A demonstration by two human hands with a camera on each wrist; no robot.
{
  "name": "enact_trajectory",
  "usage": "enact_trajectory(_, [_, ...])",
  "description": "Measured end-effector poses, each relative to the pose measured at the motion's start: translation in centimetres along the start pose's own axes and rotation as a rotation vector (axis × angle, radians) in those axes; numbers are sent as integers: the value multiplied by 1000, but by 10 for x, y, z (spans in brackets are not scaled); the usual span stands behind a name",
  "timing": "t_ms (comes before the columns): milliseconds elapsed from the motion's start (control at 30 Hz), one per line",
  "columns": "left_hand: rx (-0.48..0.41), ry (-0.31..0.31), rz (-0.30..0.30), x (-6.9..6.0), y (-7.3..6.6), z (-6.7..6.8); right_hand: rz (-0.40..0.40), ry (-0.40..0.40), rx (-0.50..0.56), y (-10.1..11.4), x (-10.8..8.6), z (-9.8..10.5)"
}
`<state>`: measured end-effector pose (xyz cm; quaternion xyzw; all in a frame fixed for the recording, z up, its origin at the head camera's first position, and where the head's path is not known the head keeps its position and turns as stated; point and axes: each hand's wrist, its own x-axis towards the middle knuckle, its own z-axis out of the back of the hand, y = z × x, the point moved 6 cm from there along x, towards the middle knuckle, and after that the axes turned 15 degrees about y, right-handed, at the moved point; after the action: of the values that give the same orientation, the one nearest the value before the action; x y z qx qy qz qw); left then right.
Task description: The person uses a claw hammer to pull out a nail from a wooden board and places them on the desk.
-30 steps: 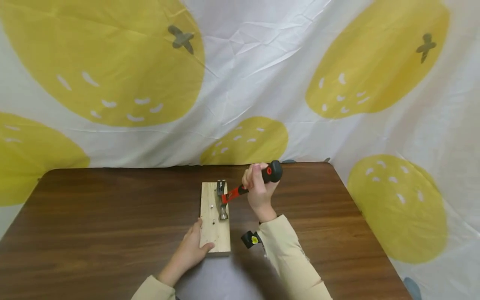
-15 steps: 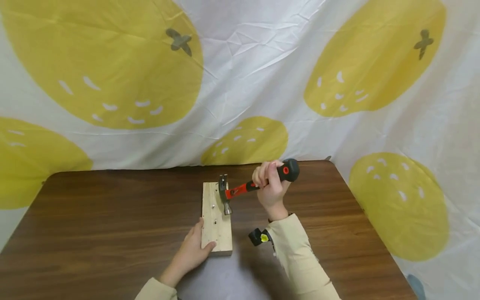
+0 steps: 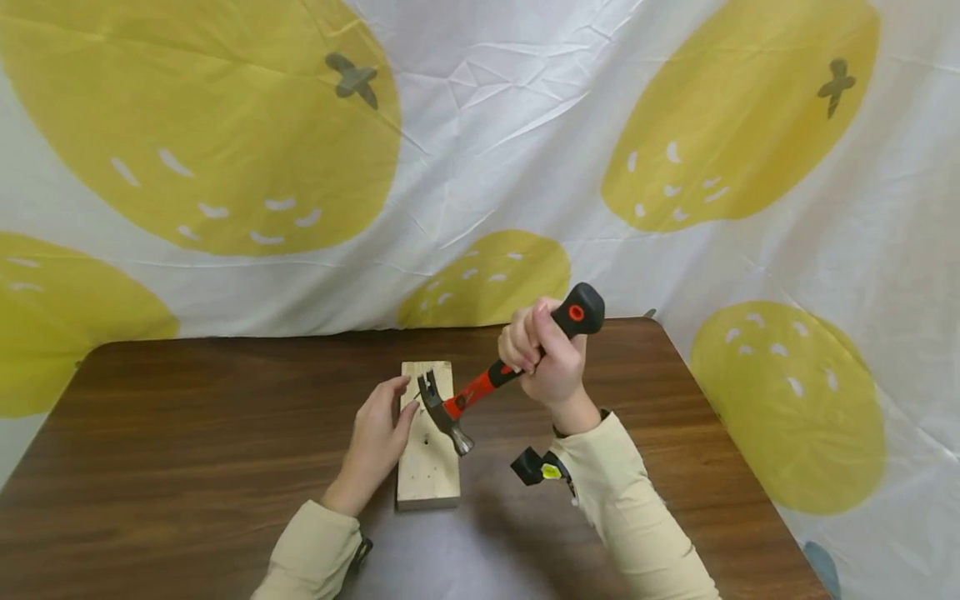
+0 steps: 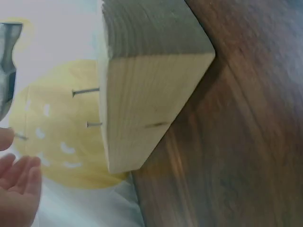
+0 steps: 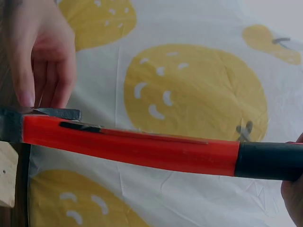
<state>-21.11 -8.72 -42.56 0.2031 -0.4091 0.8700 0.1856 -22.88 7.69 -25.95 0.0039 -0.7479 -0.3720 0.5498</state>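
Note:
In the head view my right hand [image 3: 551, 354] grips the black-and-red handle of a claw hammer [image 3: 468, 394], its head tilted over a pale wooden board [image 3: 429, 475]. My left hand [image 3: 378, 433] is beside the claw, above the board's left edge, with thumb and fingertips apart. A loose nail [image 4: 20, 136] shows by the left hand's fingertips in the left wrist view, where what supports it is unclear. Two nails, a longer one [image 4: 85, 91] and a shorter one [image 4: 94, 124], stick out of the board. The right wrist view shows left fingers [image 5: 49, 85] close behind the hammer head.
The board lies on a brown wood-grain table [image 3: 225, 442]. A white cloth with yellow fruit shapes [image 3: 510, 279] hangs behind and along the right side. A pale grey patch [image 3: 435, 558] lies at the table's near side.
My left hand has left the board's near left edge and moved up beside the hammer's claw. The right hand has moved right, tilting the handle up more steeply.

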Motion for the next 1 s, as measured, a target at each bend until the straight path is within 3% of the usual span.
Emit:
enact_trajectory(300, [41,-80,-103,0,-6,1,-28,34,59,-3,-1,-6])
enact_trajectory(400, [45,-109,-101,4,-5,8,-50,48,72,-6,-3,-6])
enact_trajectory(500, [59,-148,-59,8,0,22,-76,59,79,-7,-7,-6])
enact_trajectory(600, [87,-165,14,8,13,37,-81,66,74,-5,-11,-5])
enact_trajectory(733, [133,-139,169,0,37,59,-81,66,61,0,-16,1])
enact_trajectory(1000, [223,39,571,-25,92,114,-90,69,37,6,-23,9])
